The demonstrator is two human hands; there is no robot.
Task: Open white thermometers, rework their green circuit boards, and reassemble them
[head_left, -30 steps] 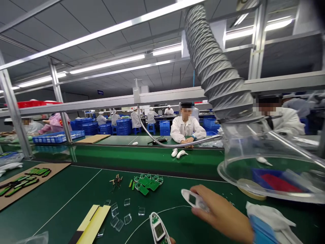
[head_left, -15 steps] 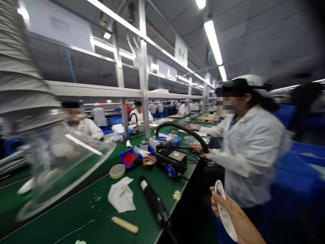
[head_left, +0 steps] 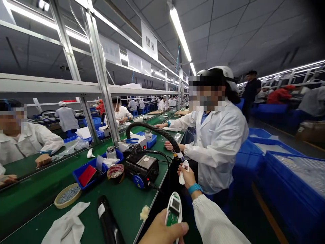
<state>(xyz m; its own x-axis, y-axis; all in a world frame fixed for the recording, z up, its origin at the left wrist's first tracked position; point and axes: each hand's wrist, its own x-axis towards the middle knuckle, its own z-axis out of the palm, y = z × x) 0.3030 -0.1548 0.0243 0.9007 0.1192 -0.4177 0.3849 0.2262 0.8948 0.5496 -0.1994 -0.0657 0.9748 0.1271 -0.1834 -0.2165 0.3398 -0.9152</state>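
Note:
My left hand [head_left: 165, 231] is at the bottom of the view, holding upright a white handheld device [head_left: 174, 210] with a small display and an exposed green circuit board. My right hand [head_left: 187, 176], with a blue wristband [head_left: 195, 188], grips a white oval casing piece [head_left: 181, 179] close to the nozzle end [head_left: 179, 155] of a black flexible hose [head_left: 152, 128]. A co-worker's hand [head_left: 170, 146] rests nearby on the bench, beyond the hose. The casing's lower side is partly hidden by my fingers.
A soldering station [head_left: 141, 167] and blue tray [head_left: 87, 176] stand on the green bench [head_left: 122, 206], with a black cylinder [head_left: 108, 220] and white cloth [head_left: 66, 223] in front. A white-coated co-worker [head_left: 215, 145] sits right of the bench. Blue crates [head_left: 291, 183] line the aisle.
My view has swung right along the bench. My right hand has risen towards the hose nozzle with the casing, and my left hand now holds the device higher in view.

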